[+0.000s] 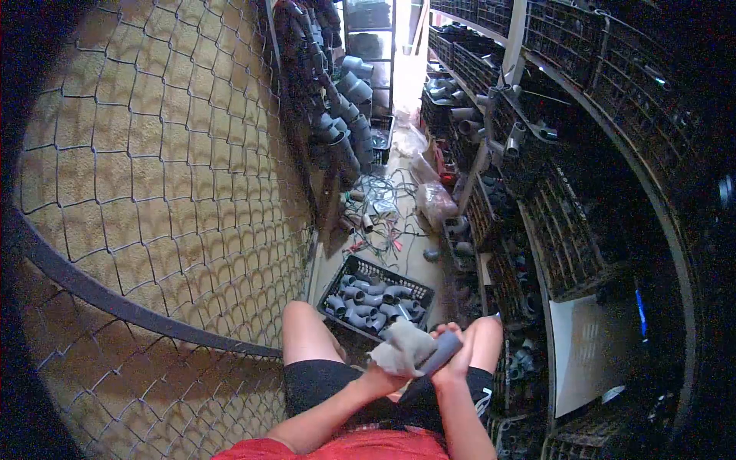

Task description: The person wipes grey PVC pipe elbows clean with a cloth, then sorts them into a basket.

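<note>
Above my lap, my left hand (pixel 382 377) grips a pale grey rag (pixel 406 346) that covers most of its fingers. The rag presses against one end of a grey plastic pipe fitting (pixel 441 351). My right hand (pixel 458 363) is closed around that fitting from the right, its fingertips showing on the far side. Just past my knees, a black plastic crate (pixel 354 262) on the floor holds many grey pipe elbows (pixel 369 300) in a loose heap.
A chain-link fence (pixel 176 153) runs along my left. Crates of fittings fill the shelves (pixel 563 222) on my right. Large grey pipe fittings (pixel 354 115) are stacked ahead at left. Tangled cables (pixel 383 222) and a plastic-wrapped bundle (pixel 437 205) lie on the floor beyond the crate.
</note>
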A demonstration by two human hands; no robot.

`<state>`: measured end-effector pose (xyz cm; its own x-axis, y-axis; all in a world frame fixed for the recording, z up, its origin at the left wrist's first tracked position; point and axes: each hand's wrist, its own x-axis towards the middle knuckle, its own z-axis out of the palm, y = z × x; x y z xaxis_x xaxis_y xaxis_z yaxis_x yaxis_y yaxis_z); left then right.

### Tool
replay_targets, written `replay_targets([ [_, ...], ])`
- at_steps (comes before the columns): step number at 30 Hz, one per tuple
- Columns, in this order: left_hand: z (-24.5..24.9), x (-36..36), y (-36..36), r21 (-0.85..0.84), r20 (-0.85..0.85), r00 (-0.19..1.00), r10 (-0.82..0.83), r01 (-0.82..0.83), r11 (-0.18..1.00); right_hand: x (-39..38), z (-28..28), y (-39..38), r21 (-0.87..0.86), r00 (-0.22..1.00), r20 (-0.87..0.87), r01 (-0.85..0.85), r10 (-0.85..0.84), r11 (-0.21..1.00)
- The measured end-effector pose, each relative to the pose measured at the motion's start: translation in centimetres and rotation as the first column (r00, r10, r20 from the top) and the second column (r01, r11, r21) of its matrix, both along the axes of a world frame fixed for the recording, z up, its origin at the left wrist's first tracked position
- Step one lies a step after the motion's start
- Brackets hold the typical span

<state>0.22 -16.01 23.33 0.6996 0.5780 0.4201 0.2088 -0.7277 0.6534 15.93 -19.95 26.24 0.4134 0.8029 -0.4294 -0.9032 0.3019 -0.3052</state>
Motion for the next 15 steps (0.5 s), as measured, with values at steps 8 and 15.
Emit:
replay_targets([
  [8,5.4,-0.2,2.5,-0.076,-0.157,0.968,0.194,-0.208,0.975,-3.5,-0.6,0.9,-0.213,0.978,0.17,-0.084,0.122,0.973],
  [15,-5.4,3.3,-1.5,-0.965,0.229,0.863,0.451,0.14,0.223,-3.2,0.5,0.4,0.127,0.952,0.307,-0.046,0.004,0.991],
])
